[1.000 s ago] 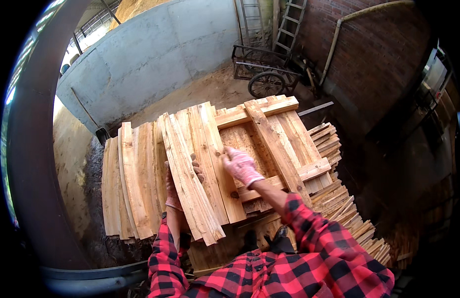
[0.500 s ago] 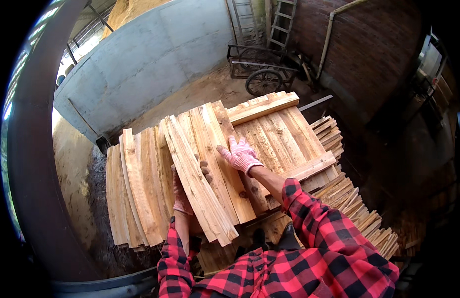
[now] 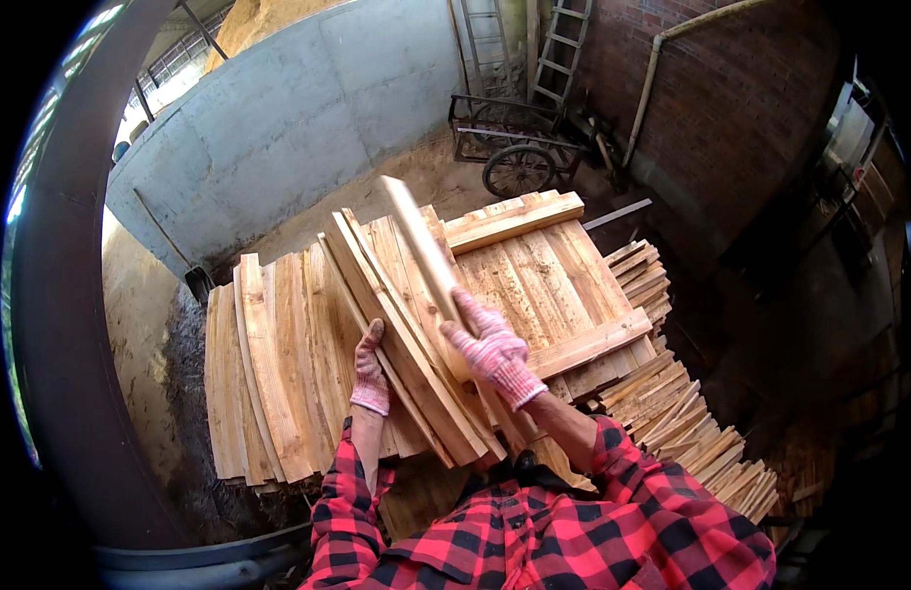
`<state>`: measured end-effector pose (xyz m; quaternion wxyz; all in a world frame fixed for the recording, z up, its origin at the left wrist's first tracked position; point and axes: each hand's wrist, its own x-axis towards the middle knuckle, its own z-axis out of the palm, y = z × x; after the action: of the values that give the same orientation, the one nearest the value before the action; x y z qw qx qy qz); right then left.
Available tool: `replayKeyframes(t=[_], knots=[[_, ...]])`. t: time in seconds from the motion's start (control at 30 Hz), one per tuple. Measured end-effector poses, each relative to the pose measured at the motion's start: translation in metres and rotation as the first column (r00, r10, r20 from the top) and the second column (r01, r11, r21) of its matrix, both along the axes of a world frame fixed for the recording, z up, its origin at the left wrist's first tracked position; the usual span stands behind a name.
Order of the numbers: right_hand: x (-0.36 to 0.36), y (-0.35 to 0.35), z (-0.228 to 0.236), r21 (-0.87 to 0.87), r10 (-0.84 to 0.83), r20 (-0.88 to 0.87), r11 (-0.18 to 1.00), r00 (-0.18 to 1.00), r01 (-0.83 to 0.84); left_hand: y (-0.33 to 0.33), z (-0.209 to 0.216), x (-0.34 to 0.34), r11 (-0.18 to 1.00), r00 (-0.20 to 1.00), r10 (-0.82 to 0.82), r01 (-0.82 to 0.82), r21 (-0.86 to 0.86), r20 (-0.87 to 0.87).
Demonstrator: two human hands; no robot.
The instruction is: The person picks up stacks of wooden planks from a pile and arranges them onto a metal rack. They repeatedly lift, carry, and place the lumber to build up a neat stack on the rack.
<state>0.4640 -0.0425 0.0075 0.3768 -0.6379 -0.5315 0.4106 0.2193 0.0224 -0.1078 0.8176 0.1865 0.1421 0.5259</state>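
Note:
My left hand [image 3: 370, 369], in a pink-and-white knit glove, grips a few wooden boards [image 3: 401, 339] from their left side. These boards stand tipped on edge, and some of the fingers are hidden against them. My right hand [image 3: 490, 349], gloved alike, is closed around a narrow wooden board [image 3: 421, 246], its far end raised and blurred by motion. Under and beside both hands lies a layer of side-by-side boards [image 3: 288, 364]. To the right, two crosspieces [image 3: 519, 221] lie across more flat boards [image 3: 544, 280].
A heap of thin wood strips [image 3: 686, 403] lies at the right. Beyond the boards are a two-wheeled cart [image 3: 519, 162], a ladder [image 3: 561, 49] and a pale wall [image 3: 288, 128]. A shovel [image 3: 198, 280] leans at the left, near a dark post [image 3: 72, 295].
The boards at my left hand have tipped up on edge, and that hand shows more. My right hand, earlier spread on the boards, has closed on a narrow board and lifted its far end.

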Motion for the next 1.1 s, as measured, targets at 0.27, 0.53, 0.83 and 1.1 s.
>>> replayKeyframes(t=[0.27,0.53,0.83,1.1], knots=[[0.007,0.048,-0.04,0.059,0.138,0.602,0.975,0.787,-0.215,0.037,-0.017,-0.013,0.994,0.924,0.097,-0.107,-0.006,-0.369],[0.016,0.02,0.007,-0.143,0.253,0.04,0.959,0.967,-0.245,-0.011,0.085,0.093,0.983,0.703,0.161,-0.177,0.048,-0.692],[0.084,0.052,-0.009,-0.14,0.066,0.502,0.99,0.862,0.006,-0.003,0.073,0.087,0.987,0.961,-0.097,0.059,-0.151,-0.259],[0.049,0.06,-0.058,-0.001,0.064,0.493,0.997,0.868,-0.073,0.012,0.058,0.103,0.987,0.935,-0.036,-0.022,-0.157,-0.354]])
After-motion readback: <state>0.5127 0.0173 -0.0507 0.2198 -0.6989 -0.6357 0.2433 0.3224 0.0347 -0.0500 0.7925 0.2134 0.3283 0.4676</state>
